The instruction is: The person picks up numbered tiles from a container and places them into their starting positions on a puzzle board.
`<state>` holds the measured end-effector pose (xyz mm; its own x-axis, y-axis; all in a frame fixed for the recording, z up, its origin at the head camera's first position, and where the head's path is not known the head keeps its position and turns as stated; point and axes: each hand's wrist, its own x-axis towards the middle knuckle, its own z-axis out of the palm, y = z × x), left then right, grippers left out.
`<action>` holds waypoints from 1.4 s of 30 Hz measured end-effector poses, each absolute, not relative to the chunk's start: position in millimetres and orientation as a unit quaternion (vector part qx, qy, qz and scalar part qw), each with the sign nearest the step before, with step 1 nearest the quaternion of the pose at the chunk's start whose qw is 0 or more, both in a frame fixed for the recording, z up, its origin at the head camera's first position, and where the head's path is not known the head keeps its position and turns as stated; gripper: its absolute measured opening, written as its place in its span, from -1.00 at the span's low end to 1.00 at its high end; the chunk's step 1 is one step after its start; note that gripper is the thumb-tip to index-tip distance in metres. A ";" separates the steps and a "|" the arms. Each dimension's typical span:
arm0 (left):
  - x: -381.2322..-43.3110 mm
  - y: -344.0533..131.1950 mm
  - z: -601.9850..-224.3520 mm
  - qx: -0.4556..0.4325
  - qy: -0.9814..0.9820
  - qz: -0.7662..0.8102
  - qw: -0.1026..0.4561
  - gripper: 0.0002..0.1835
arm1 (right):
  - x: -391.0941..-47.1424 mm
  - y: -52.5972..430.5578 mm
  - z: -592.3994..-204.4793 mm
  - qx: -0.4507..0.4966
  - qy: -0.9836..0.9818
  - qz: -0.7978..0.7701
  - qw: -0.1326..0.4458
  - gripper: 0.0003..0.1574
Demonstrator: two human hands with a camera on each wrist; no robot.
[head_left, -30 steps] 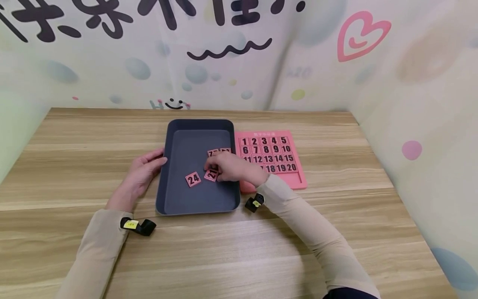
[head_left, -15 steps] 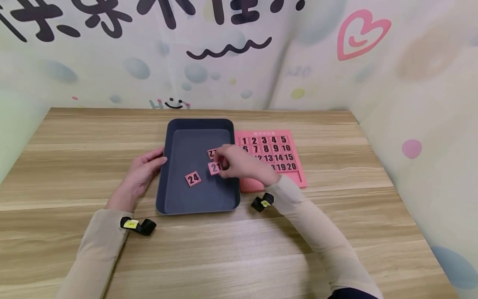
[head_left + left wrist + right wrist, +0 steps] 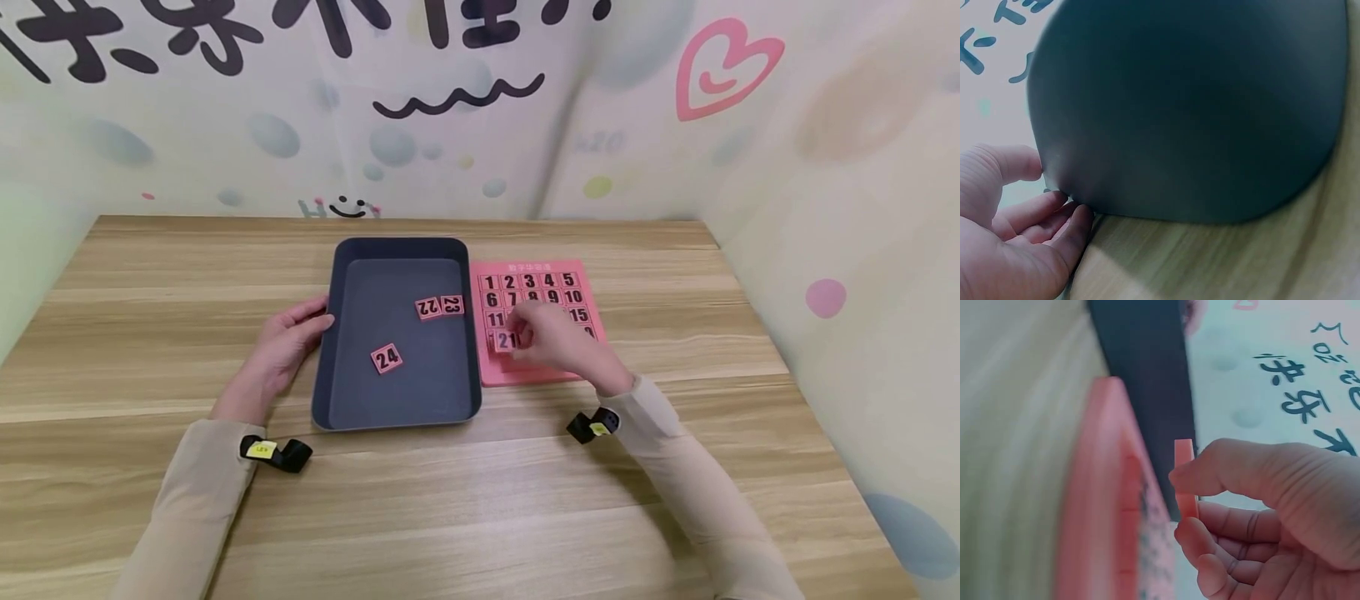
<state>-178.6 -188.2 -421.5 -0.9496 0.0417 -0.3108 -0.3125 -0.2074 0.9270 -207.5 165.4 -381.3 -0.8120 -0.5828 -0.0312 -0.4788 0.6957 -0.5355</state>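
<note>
In the head view my left hand [image 3: 281, 354] holds the left edge of a dark blue-grey tray [image 3: 360, 400]. The left wrist view shows the thumb at the tray's rim and curled fingertips lower on its outer wall [image 3: 1185, 125]. My right hand [image 3: 555, 337] pinches a pink number tile [image 3: 506, 341] marked 21 between thumb and fingers. It hovers over the lower left of a pink number puzzle board [image 3: 525, 375], hiding part of the number rows. Seen edge-on in the right wrist view, the tile [image 3: 1184, 450] stands apart from the board [image 3: 1085, 506].
Inside the tray lie tile 24 [image 3: 387, 358], tile 22 [image 3: 428, 308] and tile 23 [image 3: 452, 305], the last two side by side. The board stands right against the tray's right side on a wooden table [image 3: 420, 508]. A printed wall [image 3: 465, 150] rises behind.
My right hand has lifted tile 21 out of the tray and carried it right, over the board. Tiles 22 and 23 are now uncovered. The left hand has stayed at the tray.
</note>
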 end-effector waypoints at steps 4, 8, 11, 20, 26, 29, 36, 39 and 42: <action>-178.5 -188.3 -421.4 -0.109 0.618 0.770 0.114 -0.28 | -202.2 170.8 -389.9 -0.281 0.918 -0.252 0.117 -0.66; -178.3 -188.4 -421.5 -0.106 0.617 0.772 0.113 -0.27 | -198.8 170.2 -392.5 -0.285 0.925 -0.229 0.106 -0.65; -178.1 -188.3 -421.5 -0.104 0.617 0.772 0.112 -0.27 | -197.1 167.4 -391.4 -0.287 0.929 -0.211 0.101 -0.65; -177.8 -187.5 -421.8 -0.103 0.614 0.775 0.111 -0.28 | -197.1 157.7 -385.5 -0.279 0.937 -0.163 0.133 -0.77; -178.6 -187.8 -423.7 -0.096 0.603 0.786 0.103 -0.27 | -196.1 158.0 -379.5 -0.291 0.936 -0.141 0.137 -0.84; -178.7 -188.4 -423.5 -0.095 0.601 0.787 0.102 -0.27 | -195.9 156.2 -378.7 -0.287 0.936 -0.144 0.142 -0.85; -178.1 -188.3 -422.9 -0.100 0.604 0.783 0.109 -0.26 | -195.4 152.1 -381.3 -0.266 0.940 -0.159 0.146 -0.85; -178.1 -188.5 -423.1 -0.101 0.607 0.780 0.110 -0.27 | -195.5 152.4 -383.8 -0.259 0.939 -0.173 0.146 -0.84; -178.4 -188.7 -423.1 -0.101 0.608 0.780 0.109 -0.27 | -195.9 153.2 -386.7 -0.259 0.937 -0.184 0.142 -0.82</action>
